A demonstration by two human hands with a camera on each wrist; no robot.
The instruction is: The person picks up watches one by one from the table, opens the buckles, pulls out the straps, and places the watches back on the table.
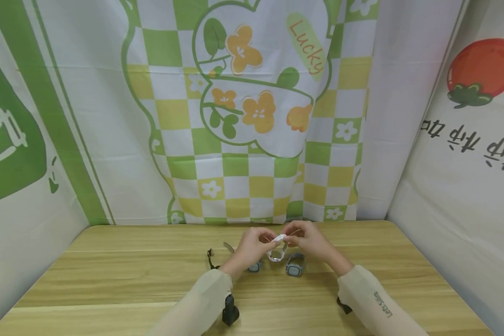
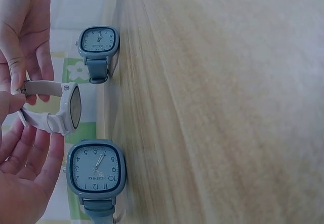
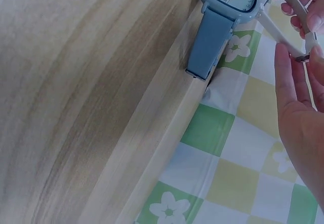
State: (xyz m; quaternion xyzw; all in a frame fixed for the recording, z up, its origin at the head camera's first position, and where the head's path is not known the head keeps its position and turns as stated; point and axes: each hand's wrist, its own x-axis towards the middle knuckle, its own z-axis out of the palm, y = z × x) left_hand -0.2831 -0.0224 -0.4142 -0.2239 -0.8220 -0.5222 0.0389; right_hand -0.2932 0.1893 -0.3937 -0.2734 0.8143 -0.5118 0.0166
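Note:
A white wristwatch (image 1: 276, 255) is held up over the table, its strap bent into a loop with the case at the bottom. My left hand (image 1: 252, 246) pinches one strap end, and my right hand (image 1: 307, 241) pinches the strap by the buckle. In the left wrist view the watch case (image 2: 72, 108) faces away from both hands, and the strap ends meet between the fingertips. Two blue-grey square watches lie below: one (image 1: 294, 268) near my right hand, the other (image 1: 255, 267) partly hidden by my left hand.
Left of my left forearm lie a black strap-like item (image 1: 211, 260) and a grey strap (image 1: 228, 247). The wooden table (image 1: 130, 270) meets a checkered curtain (image 1: 235, 186) at its back edge. Printed cloth (image 1: 458, 186) hangs on the sides.

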